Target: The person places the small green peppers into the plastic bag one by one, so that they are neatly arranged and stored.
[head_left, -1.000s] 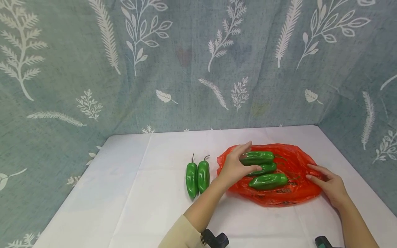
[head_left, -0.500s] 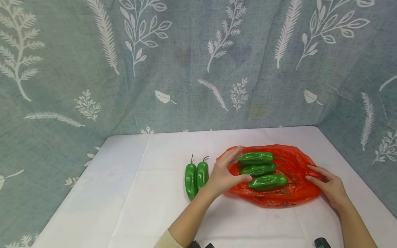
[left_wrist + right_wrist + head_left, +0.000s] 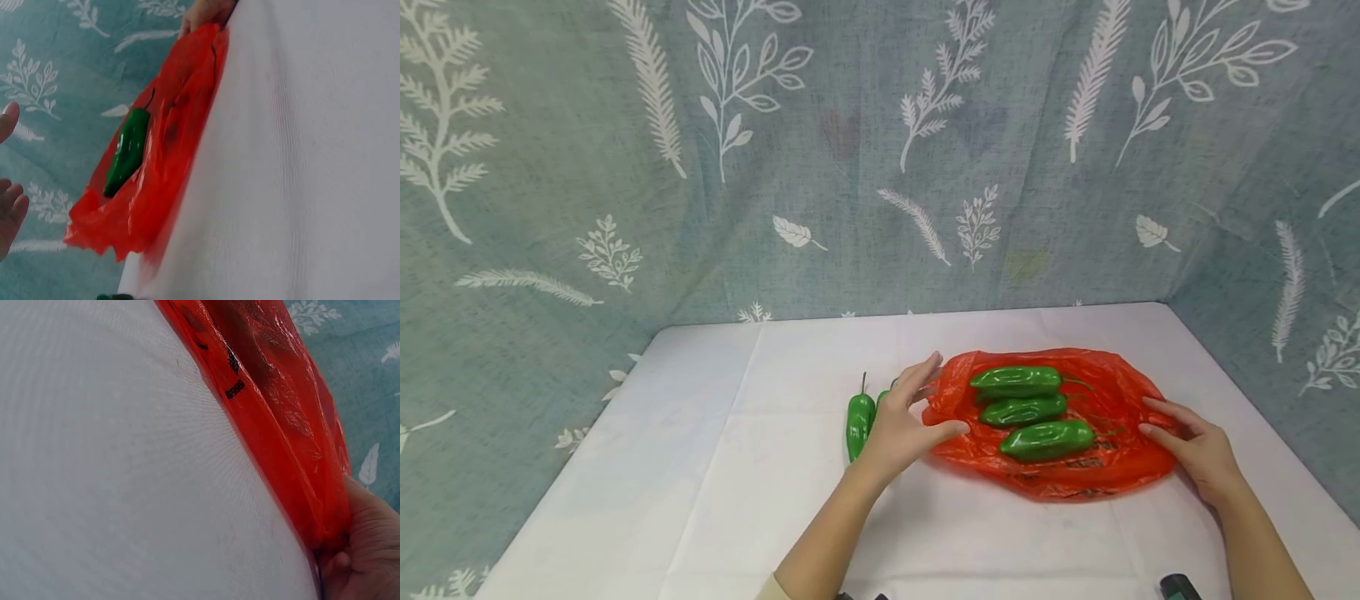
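Observation:
A red plastic bag (image 3: 1075, 487) lies spread on the table at the right, with a far green chili pepper (image 3: 1017, 382), a middle pepper (image 3: 1024, 411) and a near pepper (image 3: 1048, 440) side by side on it. My right hand (image 3: 1206, 458) pinches the bag's right end; in the right wrist view the film bunches up at that hand (image 3: 369, 544). At the bag's left edge is my left hand (image 3: 898, 425), thumb and fingers spread with nothing between them. Left of the bag lies another green pepper (image 3: 859, 425), with a further one mostly hidden behind my left hand.
A white cloth covers the table (image 3: 760, 483). Behind and beside it hangs a grey-green curtain (image 3: 850, 250) printed with white leaves. A dark device (image 3: 1178, 586) shows by my right forearm at the lower edge.
My left hand has moved left, away from the peppers on the bag to the bag's left edge, and now covers part of the two peppers there. The right hand has stayed in place.

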Motion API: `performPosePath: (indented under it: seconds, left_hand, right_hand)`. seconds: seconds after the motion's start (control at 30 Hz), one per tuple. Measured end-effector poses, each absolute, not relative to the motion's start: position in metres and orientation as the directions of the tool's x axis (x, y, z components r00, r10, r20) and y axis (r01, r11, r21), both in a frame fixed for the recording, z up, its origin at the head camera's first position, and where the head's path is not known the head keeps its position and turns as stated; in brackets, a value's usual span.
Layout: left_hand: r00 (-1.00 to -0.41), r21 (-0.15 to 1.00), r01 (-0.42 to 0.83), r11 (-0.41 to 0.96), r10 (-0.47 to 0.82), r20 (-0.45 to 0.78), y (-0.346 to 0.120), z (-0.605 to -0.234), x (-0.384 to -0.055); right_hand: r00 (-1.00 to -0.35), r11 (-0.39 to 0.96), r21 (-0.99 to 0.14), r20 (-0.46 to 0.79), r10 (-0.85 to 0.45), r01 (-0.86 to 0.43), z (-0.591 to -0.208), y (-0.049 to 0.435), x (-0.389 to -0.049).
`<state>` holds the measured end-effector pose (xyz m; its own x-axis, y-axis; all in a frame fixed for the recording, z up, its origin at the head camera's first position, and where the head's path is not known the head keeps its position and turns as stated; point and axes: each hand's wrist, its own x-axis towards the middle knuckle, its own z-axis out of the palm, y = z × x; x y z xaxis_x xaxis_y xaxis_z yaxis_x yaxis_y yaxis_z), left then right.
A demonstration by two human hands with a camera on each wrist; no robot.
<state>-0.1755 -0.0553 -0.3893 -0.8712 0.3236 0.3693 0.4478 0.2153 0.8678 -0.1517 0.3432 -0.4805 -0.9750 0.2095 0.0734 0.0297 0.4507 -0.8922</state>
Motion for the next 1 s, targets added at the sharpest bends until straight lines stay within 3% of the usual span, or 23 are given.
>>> performPosePath:
  seconds: [0.2,0.47,1.0]
  left_hand:
    - [-0.871,0.840,0.477,0.260,0.271,0.410,-0.074,-0.392,-0.174]
    - [-0.915,0.872,0.399,0.285,0.181,0.359,-0.096,-0.393,-0.173]
    - [-0.928,0.859,0.367,0.357,0.073,0.366,-0.136,-0.414,-0.188]
  right_hand:
    - [-0.975,0.459,-0.887,0.061,0.212,0.044,-0.480,0.344,-0.152]
    - [-0.975,0.442,-0.896,0.063,0.213,0.039,-0.479,0.345,-0.151]
    - [-0.973,0.415,-0.910,0.093,0.212,0.003,-0.480,0.342,-0.151]
